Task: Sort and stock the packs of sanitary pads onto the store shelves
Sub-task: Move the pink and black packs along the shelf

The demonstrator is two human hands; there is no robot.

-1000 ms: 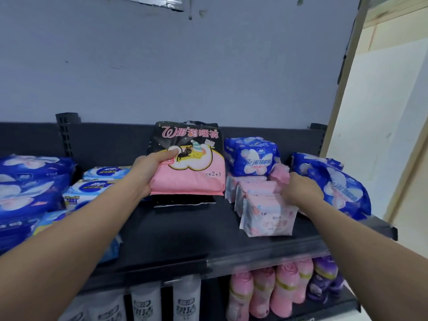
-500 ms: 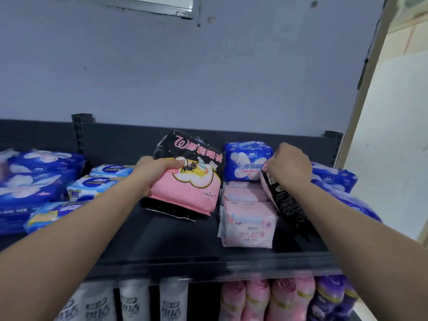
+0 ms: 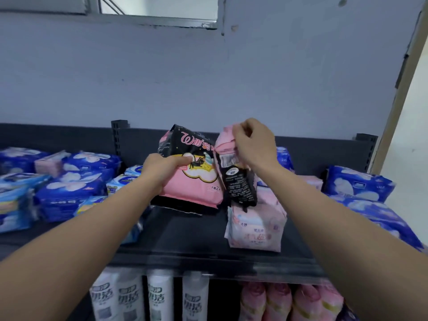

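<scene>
My left hand (image 3: 162, 170) grips a black-and-pink pad pack (image 3: 196, 181) by its left edge, tilted and lifted off another black pack lying on the dark shelf (image 3: 185, 235). My right hand (image 3: 252, 144) pinches the pink top of a second black-and-pink pack (image 3: 238, 181), which hangs upright, back side towards me, just right of the first. Below it stand pale pink packs (image 3: 257, 225). Blue packs lie at the left (image 3: 69, 186) and at the right (image 3: 361, 186).
A dark back panel (image 3: 312, 154) closes the shelf behind the packs. On the shelf below stand white bottles (image 3: 129, 300) at left and pink bottles (image 3: 284, 302) at right. A doorway frame (image 3: 403, 93) rises at the far right.
My right hand has raised the second black-and-pink pack from beside the pale pink packs to hang next to the first. My left hand has tilted and lifted its pack.
</scene>
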